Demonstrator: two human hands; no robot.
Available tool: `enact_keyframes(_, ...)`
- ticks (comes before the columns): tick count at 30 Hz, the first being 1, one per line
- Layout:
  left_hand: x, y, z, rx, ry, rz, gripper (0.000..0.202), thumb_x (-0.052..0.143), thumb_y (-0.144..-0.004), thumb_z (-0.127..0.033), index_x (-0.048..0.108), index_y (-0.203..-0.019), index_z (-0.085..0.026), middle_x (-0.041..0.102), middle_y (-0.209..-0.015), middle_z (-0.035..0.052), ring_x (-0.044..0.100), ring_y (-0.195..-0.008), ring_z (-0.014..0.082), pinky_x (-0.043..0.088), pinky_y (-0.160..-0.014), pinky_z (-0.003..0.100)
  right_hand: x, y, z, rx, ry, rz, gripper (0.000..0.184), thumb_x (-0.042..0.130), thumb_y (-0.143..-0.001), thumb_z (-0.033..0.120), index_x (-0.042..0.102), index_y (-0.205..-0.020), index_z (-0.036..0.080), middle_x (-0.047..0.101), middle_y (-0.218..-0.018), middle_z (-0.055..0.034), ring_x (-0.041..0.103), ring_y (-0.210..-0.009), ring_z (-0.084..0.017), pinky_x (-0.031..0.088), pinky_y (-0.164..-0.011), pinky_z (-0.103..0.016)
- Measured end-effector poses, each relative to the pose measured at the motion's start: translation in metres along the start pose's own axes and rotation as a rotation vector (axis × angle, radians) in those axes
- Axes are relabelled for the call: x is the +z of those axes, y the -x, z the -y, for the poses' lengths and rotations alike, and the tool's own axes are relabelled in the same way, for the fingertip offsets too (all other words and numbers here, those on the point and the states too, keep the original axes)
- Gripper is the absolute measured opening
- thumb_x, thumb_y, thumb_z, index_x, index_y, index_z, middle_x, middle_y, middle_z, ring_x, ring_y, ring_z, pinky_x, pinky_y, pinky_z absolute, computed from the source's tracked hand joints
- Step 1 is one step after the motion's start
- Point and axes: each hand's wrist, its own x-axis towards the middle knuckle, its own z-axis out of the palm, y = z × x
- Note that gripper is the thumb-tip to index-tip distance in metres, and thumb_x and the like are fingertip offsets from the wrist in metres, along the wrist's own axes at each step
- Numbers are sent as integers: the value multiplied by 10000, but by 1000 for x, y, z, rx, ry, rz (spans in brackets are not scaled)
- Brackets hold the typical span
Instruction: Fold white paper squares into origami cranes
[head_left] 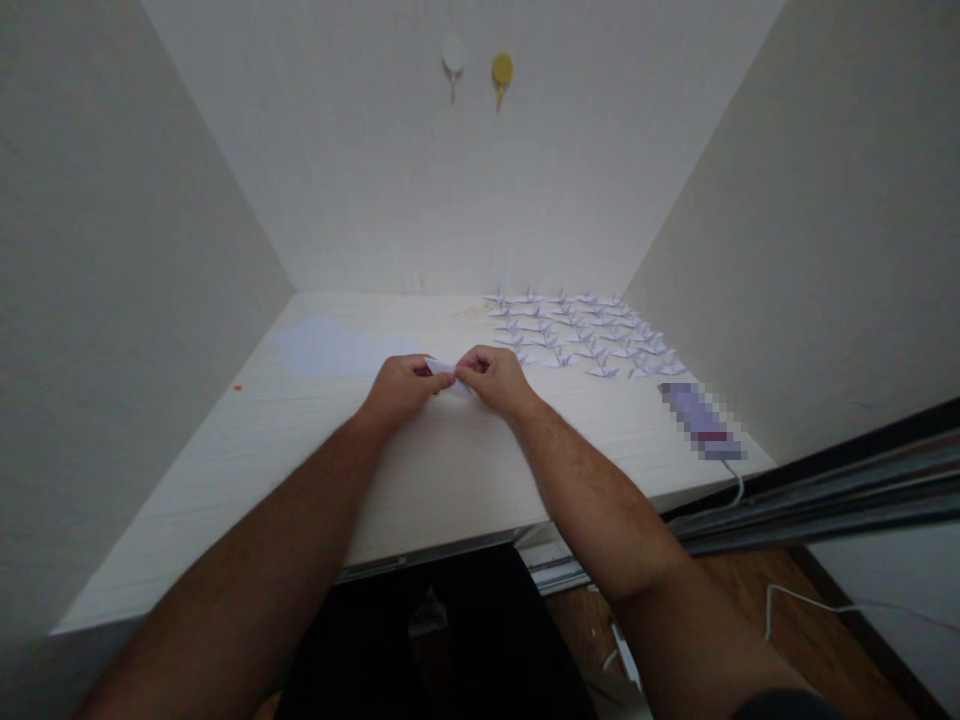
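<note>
A small piece of folded white paper (441, 368) is held between both hands above the middle of the white table. My left hand (405, 385) grips its left side, thumb on top and fingers curled behind. The thumb and forefinger of my right hand (495, 378) pinch its right end. Part of the paper is hidden by the fingers, so its full shape cannot be made out. Just beyond my right hand, folded paper cranes (577, 336) stand in several rows. Past my left hand lie loose sheets of white paper (322, 347), spread over one another.
The white table (262, 490) is closed in by walls on three sides. A pixelated flat object (701, 420) with a white cable (739, 490) lies near the right edge. A tiny orange spot (238, 388) is at the left. Two hooks, white (452, 55) and yellow (502, 70), are on the back wall.
</note>
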Motion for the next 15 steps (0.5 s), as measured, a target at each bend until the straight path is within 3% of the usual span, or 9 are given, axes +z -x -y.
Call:
enact_keyframes(7, 1, 3, -4, -107, -35, 1, 241, 718, -649, -346, 609, -557, -152, 524, -452, -35, 402, -422, 81, 290, -449, 225, -2, 1, 1, 10, 49, 20, 119, 633, -732, 251, 681, -732, 142, 625, -643, 10, 504, -584, -93, 380, -567, -216)
enact_keyframes(15, -1, 6, -9, -91, -77, 22, 225, 646, -677, -308, 601, -511, -164, 481, -395, -40, 388, -401, 86, 266, -428, 225, 1, 4, 3, -62, 158, 10, 118, 625, -758, 257, 684, -737, 157, 624, -646, 14, 511, -594, -98, 375, -576, -221)
